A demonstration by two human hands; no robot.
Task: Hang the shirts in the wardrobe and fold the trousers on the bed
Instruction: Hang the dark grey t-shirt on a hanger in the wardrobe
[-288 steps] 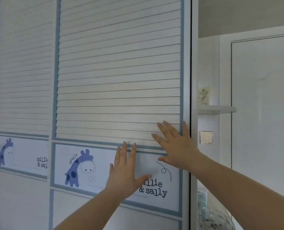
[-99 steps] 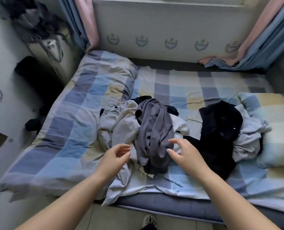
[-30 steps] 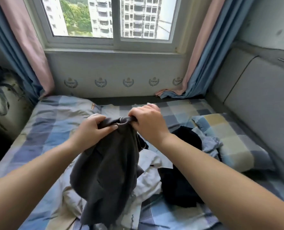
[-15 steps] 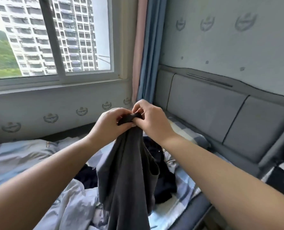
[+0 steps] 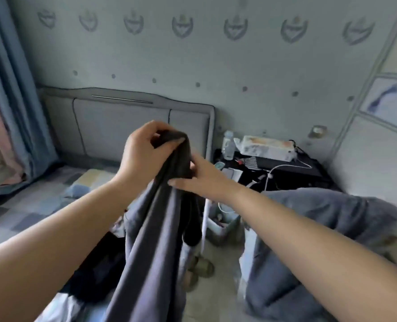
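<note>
A dark grey garment [image 5: 153,240] hangs in front of me, bunched at its top. My left hand [image 5: 144,156] grips that top end with curled fingers. Just below and to the right, my right hand [image 5: 200,180] holds the cloth, its thumb lying across the front of it. The bed [image 5: 30,205] with its checked blue sheet lies at lower left, with dark clothes [image 5: 95,275] on it under the hanging garment. A wardrobe door [image 5: 383,126] shows at the right edge.
A black bedside table [image 5: 285,168] holds a white box, a bottle and cables. A grey padded headboard [image 5: 123,126] stands behind the hands. A blue-grey quilt [image 5: 309,240] is heaped at the right. Slippers [image 5: 200,268] lie on the floor.
My view has swung right from the window to the headboard wall and bedside table. Both hands still hold the grey garment; my right hand has slid lower on the cloth.
</note>
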